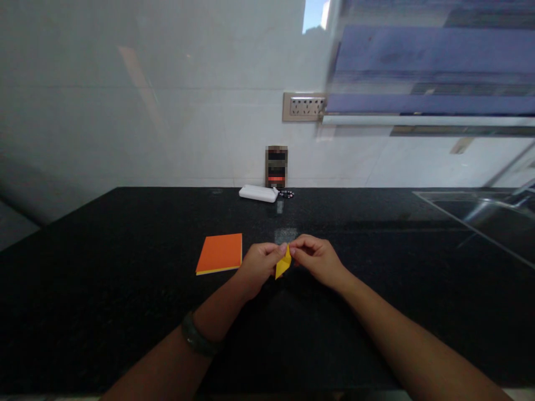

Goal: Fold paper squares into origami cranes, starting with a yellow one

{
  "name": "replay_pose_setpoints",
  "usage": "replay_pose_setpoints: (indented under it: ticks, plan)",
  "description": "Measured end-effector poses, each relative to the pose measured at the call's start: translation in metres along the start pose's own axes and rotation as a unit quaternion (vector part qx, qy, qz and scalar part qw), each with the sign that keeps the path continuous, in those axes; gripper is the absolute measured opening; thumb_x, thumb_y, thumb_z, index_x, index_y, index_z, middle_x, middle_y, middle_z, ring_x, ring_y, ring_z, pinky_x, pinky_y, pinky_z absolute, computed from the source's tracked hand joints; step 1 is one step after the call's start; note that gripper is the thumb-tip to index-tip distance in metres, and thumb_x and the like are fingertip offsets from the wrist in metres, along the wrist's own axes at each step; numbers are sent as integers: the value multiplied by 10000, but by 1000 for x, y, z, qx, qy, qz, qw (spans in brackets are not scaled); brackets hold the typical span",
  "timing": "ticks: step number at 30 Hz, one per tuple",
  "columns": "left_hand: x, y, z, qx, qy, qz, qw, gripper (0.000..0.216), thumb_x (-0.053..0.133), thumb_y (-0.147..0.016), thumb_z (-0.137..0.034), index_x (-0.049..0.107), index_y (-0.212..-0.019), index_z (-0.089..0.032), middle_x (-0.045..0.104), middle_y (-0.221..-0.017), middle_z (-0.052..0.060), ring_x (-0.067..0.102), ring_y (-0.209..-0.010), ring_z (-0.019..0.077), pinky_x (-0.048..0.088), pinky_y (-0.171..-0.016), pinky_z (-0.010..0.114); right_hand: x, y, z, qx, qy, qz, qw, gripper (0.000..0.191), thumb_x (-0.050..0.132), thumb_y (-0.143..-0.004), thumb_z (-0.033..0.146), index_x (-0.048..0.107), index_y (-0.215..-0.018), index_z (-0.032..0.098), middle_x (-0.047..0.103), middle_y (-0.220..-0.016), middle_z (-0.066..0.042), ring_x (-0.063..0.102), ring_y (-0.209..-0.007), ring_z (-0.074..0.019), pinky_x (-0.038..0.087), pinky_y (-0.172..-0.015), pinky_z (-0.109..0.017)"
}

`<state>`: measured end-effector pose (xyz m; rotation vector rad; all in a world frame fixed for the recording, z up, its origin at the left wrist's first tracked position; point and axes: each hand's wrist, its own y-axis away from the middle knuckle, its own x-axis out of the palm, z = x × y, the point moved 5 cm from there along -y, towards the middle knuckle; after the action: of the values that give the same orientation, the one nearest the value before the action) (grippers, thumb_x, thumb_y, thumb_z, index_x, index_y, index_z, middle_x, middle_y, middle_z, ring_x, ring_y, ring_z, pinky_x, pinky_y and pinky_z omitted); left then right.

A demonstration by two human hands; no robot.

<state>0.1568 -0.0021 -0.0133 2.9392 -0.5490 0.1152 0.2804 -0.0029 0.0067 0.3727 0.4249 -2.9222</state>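
Observation:
My left hand (259,267) and my right hand (316,258) meet above a black counter (104,267), both pinching a small folded yellow paper (283,265) at its top. The paper hangs as a narrow pointed shape between the fingertips. A dark band sits on my left wrist. To the left of my left hand lies a square stack of orange paper (220,253), flat on the counter and untouched.
At the back of the counter lie a white power bank (258,193) and a small dark item (286,194), with a blurred box (276,166) against the wall. A wall socket (304,106) sits higher up. A steel sink (480,214) is at the right.

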Motion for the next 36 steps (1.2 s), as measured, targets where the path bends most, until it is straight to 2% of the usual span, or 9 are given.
replay_pose_setpoints:
  ticks: [10,18,28,36]
  plan:
    - [4,1,4,-25,51,21,998,367,596,-653,-479,623,-662,-113,586,-574,22,512,-501,105,367,-477,216,2,2,-4,-2,-38,32,999,88,583,-682,245,546,-698,168,459,-557,42,416,-482,-70,367,-466,-202]
    - [7,1,3,-36,100,30,994,327,620,-650,-441,624,-650,-114,561,-592,13,492,-524,86,383,-480,202,5,4,0,-3,-80,65,995,71,565,-713,235,539,-740,175,490,-596,34,457,-519,-79,390,-515,-221]
    - [6,2,8,-57,127,33,990,271,648,-641,-385,609,-698,-123,574,-631,6,520,-537,82,409,-459,183,4,3,-5,-1,-119,43,992,110,608,-668,240,527,-708,177,452,-544,57,416,-464,-60,338,-460,-197]
    - [7,3,8,-72,144,27,987,244,662,-639,-351,603,-700,-123,582,-630,9,528,-528,80,417,-464,189,4,3,-3,-6,-124,55,991,79,599,-674,214,535,-697,175,466,-573,46,434,-499,-69,347,-483,-204]
